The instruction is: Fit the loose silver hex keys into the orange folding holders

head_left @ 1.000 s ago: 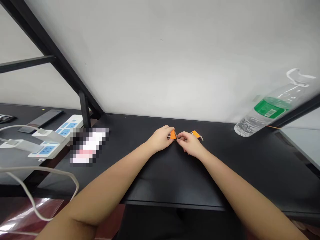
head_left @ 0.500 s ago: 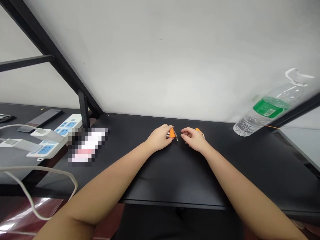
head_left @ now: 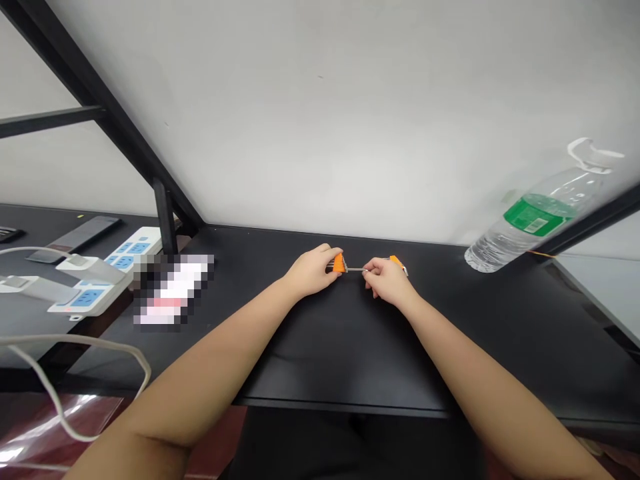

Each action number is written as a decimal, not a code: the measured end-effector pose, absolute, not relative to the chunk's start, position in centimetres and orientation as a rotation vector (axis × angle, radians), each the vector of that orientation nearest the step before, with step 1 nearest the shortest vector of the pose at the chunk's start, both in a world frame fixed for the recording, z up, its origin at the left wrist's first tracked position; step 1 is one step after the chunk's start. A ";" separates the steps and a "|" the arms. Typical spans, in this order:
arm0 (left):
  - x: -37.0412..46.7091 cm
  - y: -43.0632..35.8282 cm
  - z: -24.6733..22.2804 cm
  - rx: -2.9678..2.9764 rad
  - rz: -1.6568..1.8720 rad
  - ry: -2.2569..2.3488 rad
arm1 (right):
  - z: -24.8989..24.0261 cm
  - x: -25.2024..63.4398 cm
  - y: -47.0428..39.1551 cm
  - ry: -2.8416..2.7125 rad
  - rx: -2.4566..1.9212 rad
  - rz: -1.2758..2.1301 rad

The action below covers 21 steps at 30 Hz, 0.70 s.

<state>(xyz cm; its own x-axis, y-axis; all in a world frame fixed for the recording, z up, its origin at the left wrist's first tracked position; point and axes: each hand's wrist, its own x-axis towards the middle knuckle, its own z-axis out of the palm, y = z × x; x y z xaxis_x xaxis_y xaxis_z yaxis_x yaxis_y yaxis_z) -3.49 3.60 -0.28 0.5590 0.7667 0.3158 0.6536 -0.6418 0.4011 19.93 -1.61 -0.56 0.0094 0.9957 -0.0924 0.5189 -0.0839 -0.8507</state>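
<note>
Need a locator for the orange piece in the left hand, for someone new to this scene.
Start at the black desk against the pale wall and find the left hand near its middle. That hand grips the orange piece. A thin grey rod spans from it to the right hand, whereas the other orange piece is partly hidden by the right hand.

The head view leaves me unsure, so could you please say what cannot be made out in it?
In the head view:
Held orange piece: partly hidden by the left hand.
Second orange piece: partly hidden by the right hand.
Thin rod: right end hidden by the right hand.
Bottle label: print too small to read.
Pixelated patch: contents hidden by the blocks.
Black object, far left: cut off by the edge.
</note>
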 end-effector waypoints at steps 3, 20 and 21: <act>-3.9 4.2 -0.3 2.553 0.698 1.172 | 0.1 20.5 -1.9 -1.654 -1.749 0.910; -2.0 1.6 0.4 2.678 0.756 1.128 | -0.3 18.1 -2.6 -1.349 -1.151 1.394; -2.0 1.6 0.4 2.693 0.749 1.128 | -0.3 18.2 -2.6 -1.338 -1.148 1.401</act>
<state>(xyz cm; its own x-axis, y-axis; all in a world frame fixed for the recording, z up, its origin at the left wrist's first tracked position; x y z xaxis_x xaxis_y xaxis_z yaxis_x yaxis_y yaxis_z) -1.98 1.57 0.40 0.5978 0.6978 0.3946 0.6346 -0.7127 0.2989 18.15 -2.57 -0.32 -0.2057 0.9770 -0.0554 0.0105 -0.0544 -0.9985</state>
